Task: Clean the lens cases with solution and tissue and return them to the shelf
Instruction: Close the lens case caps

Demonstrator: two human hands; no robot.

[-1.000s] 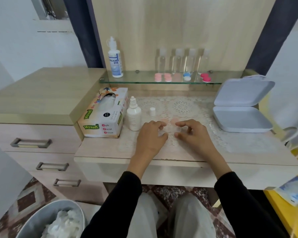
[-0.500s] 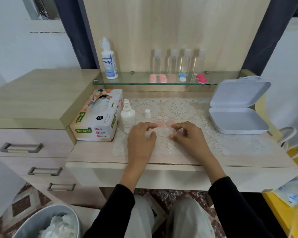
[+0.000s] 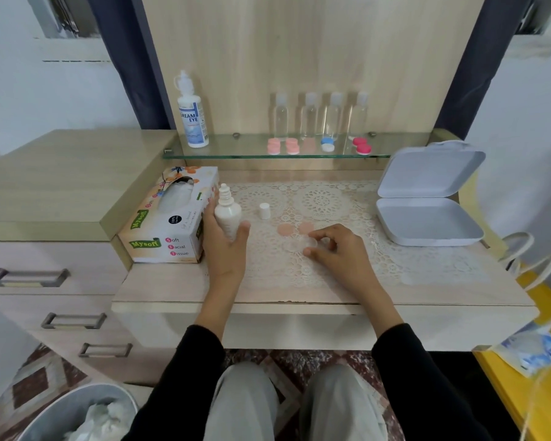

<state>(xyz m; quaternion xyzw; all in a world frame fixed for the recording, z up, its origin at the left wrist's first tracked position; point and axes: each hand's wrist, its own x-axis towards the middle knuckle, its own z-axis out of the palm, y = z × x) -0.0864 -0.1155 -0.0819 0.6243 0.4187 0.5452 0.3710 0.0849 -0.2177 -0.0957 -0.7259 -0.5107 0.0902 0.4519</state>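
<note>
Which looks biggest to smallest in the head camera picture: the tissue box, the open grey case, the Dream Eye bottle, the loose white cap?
1. Tissue box and open grey case: too alike to rank.
2. Dream Eye bottle, though it stands farther back on the shelf.
3. Loose white cap, clearly smallest.

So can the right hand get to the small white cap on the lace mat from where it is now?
Probably yes: the small white cap stands alone on the lace mat, beyond the right hand; only two flat peach lids lie between.

Home vanity nook: wooden drawers (image 3: 29, 276), glass shelf (image 3: 236, 152), lace mat (image 3: 322, 202).
</note>
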